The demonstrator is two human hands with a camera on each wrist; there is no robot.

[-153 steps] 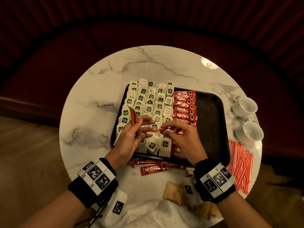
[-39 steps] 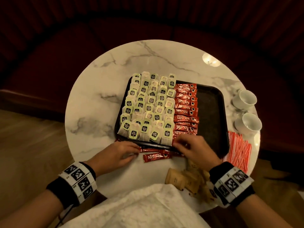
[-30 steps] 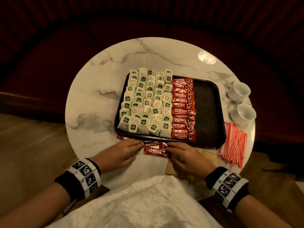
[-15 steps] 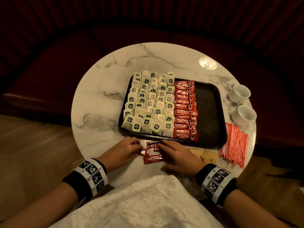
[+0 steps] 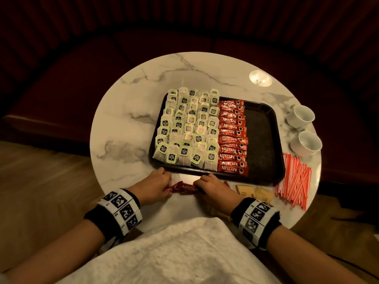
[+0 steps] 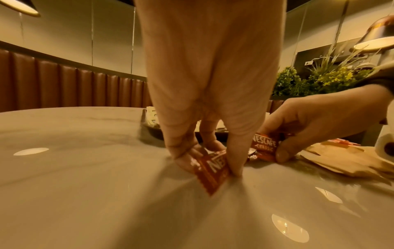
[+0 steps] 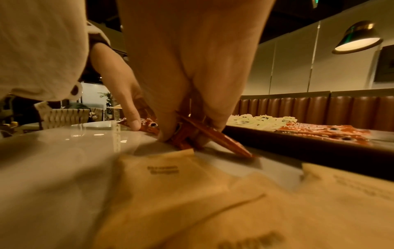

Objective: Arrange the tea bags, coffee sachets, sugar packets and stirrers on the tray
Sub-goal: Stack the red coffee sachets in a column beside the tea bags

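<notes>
A black tray (image 5: 264,128) on the round marble table holds rows of green-tagged tea bags (image 5: 188,128) on its left and a column of red coffee sachets (image 5: 232,138) in its middle; its right part is bare. In front of the tray my left hand (image 5: 158,186) and right hand (image 5: 207,186) both pinch loose red coffee sachets (image 5: 185,188) lying on the table. The left wrist view shows thumb and fingers gripping one sachet (image 6: 211,171). The right wrist view shows my right fingers around several sachets (image 7: 204,134). Brown sugar packets (image 5: 254,193) and red-white stirrers (image 5: 294,181) lie at the right.
Two white cups (image 5: 303,130) stand at the table's right edge beyond the tray. A white cloth (image 5: 164,249) covers my lap at the near edge. A dark red padded bench curves behind the table (image 5: 127,124).
My right hand left the tray's coffee column and came down to the loose sachets on the table. Both hands have gathered these sachets together between them, nearer to me.
</notes>
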